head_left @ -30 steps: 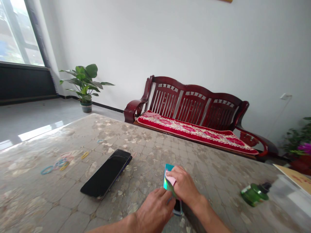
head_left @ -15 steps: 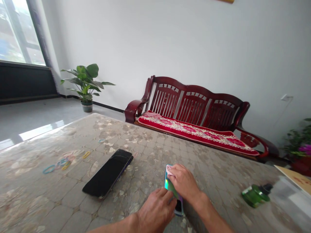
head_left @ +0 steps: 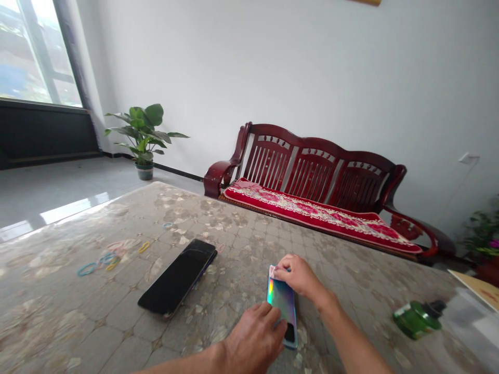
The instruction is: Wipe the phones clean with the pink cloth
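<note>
A smartphone (head_left: 284,300) lies on the table, its upturned face showing a rainbow sheen and a black area at the near end. My left hand (head_left: 255,330) is closed at the phone's near left edge, fingers curled against it. At the far end, my right hand (head_left: 297,275) pinches a small pinkish-white cloth or tissue (head_left: 272,272) and presses it on the phone's surface. Left of both hands rests a larger black phone-like slab (head_left: 179,278), tilted slightly, with something dark blue visible beneath it.
Several coloured rubber bands (head_left: 111,257) lie on the left of the patterned tablecloth (head_left: 218,317). A green bottle with a black top (head_left: 418,318) lies at right, beside a clear plastic box (head_left: 468,317). A wooden bench (head_left: 312,166) and a potted plant (head_left: 145,135) stand beyond.
My right hand has shifted toward the phone's far edge, uncovering more of the shiny surface. My left hand stays at the near end. The view has turned slightly left.
</note>
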`<action>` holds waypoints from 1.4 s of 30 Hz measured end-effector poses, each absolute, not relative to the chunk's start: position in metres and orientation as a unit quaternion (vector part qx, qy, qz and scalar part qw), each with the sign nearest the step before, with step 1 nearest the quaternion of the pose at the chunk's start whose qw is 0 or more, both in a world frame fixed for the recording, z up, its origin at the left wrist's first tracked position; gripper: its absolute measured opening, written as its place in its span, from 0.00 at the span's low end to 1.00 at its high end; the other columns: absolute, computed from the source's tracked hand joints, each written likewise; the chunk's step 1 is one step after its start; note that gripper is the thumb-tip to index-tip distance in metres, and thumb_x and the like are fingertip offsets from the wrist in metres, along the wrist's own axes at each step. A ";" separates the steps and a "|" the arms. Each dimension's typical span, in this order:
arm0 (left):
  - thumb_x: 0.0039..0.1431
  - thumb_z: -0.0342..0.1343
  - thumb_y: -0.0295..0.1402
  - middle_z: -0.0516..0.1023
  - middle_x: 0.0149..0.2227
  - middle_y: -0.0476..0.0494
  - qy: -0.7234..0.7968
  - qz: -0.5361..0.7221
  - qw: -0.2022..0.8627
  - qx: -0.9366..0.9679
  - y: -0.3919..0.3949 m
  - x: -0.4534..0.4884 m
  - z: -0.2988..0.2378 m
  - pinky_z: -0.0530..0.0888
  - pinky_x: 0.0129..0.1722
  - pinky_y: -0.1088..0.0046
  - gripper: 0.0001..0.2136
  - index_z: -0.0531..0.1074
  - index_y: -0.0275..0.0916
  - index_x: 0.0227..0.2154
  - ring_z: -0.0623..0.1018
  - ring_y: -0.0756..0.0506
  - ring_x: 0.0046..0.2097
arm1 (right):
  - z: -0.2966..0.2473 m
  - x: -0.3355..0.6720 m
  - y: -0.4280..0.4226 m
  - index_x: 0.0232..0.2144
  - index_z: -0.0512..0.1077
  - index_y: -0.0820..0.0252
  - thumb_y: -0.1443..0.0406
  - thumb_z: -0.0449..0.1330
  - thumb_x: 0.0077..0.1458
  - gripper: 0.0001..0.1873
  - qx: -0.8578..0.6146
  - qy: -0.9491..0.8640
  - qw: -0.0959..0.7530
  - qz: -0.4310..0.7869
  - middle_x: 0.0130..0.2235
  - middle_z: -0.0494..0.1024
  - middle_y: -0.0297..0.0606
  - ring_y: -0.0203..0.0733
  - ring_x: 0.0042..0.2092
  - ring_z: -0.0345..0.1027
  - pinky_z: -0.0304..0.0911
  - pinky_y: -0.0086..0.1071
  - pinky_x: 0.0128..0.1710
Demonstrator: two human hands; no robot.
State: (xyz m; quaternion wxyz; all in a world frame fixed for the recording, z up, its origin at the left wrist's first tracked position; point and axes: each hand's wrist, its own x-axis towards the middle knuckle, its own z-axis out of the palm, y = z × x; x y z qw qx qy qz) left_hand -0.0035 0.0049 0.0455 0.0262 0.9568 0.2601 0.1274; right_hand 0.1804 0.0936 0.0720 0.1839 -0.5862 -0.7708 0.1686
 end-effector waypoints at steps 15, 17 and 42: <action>0.67 0.51 0.33 0.74 0.41 0.44 0.281 0.118 0.060 0.951 0.005 -0.005 0.048 0.73 0.41 0.67 0.05 0.68 0.39 0.41 0.73 0.42 0.43 | 0.062 0.188 0.114 0.31 0.76 0.60 0.64 0.64 0.43 0.09 -0.547 -0.741 0.184 0.344 0.32 0.79 0.34 0.39 0.35 0.69 0.60 0.27 0.33; 0.67 0.51 0.33 0.74 0.41 0.44 0.280 0.122 0.057 0.950 0.005 -0.004 0.048 0.73 0.41 0.67 0.05 0.68 0.39 0.41 0.74 0.42 0.43 | 0.068 0.187 0.107 0.28 0.75 0.59 0.64 0.66 0.41 0.08 -0.543 -0.759 0.190 0.304 0.34 0.78 0.34 0.41 0.39 0.69 0.60 0.29 0.37; 0.67 0.52 0.36 0.73 0.46 0.44 0.294 0.130 0.091 0.943 0.005 -0.006 0.045 0.75 0.47 0.62 0.06 0.68 0.40 0.42 0.73 0.41 0.47 | 0.070 0.171 0.057 0.30 0.74 0.54 0.67 0.57 0.61 0.09 -0.543 -0.829 0.133 -0.031 0.35 0.78 0.34 0.42 0.41 0.67 0.57 0.35 0.45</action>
